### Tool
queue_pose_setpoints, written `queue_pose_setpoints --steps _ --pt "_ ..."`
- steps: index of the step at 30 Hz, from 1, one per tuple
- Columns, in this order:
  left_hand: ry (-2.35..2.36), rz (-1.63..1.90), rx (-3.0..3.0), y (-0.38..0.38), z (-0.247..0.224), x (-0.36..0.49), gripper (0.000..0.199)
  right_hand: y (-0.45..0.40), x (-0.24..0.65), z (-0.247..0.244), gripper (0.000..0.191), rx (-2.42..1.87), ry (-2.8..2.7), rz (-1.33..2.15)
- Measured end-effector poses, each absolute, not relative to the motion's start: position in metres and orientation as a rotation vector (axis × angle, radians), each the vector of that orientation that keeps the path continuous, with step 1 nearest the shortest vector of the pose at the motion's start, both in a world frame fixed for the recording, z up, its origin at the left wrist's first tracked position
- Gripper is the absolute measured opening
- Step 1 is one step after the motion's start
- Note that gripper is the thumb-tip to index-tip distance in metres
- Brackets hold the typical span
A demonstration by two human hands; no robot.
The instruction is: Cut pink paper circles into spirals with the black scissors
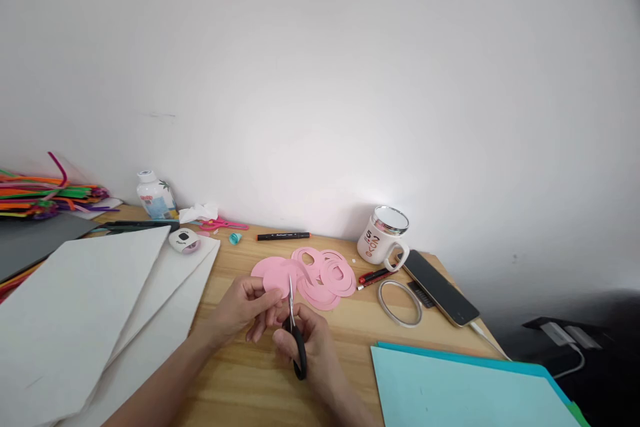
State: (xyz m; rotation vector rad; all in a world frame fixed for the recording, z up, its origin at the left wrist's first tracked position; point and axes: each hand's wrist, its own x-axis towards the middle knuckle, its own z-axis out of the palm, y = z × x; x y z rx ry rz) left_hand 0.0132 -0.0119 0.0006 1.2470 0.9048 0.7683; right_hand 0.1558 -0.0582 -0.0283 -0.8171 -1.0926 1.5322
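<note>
My left hand (245,310) pinches a round pink paper piece (277,275) between thumb and fingers, above the wooden table. In my right hand (315,347) is a pair of black-handled scissors (299,352), its blades pointing up and lying at the right edge of the pink piece. Just beyond both hands lie several overlapping pink paper rings and discs (337,278). The two hands are close together, and some left fingers reach behind the scissors.
White boards (75,320) cover the left side; light blue sheets (465,387) lie at the front right. Farther back are a marker (283,236), a mug (383,237), a tape roll (400,304), a phone (440,287), a bottle (156,197) and pink scissors (225,223).
</note>
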Motion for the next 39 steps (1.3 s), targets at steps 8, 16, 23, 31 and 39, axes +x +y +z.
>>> queue_pose_setpoints --steps 8,16,23,31,39 --pt "0.939 0.802 1.273 -0.0118 0.0026 0.0129 0.040 -0.0595 0.1559 -0.0293 0.042 -0.888 -1.092 1.550" --pt "0.951 0.845 1.263 -0.0119 0.0056 0.0142 0.041 -0.0587 0.1548 -0.0301 0.043 -0.899 -1.066 1.563" --pt "0.928 0.864 1.273 -0.0112 0.0074 0.0152 0.041 -0.0600 0.1534 -0.0299 0.044 -0.907 -1.057 1.568" --pt "0.940 0.803 1.342 -0.0109 0.0023 0.0117 0.042 -0.0582 0.1565 -0.0232 0.039 -0.844 -1.036 1.547" --pt "0.958 0.822 1.343 -0.0112 0.0038 0.0132 0.040 -0.0576 0.1567 -0.0254 0.037 -0.820 -1.080 1.538"
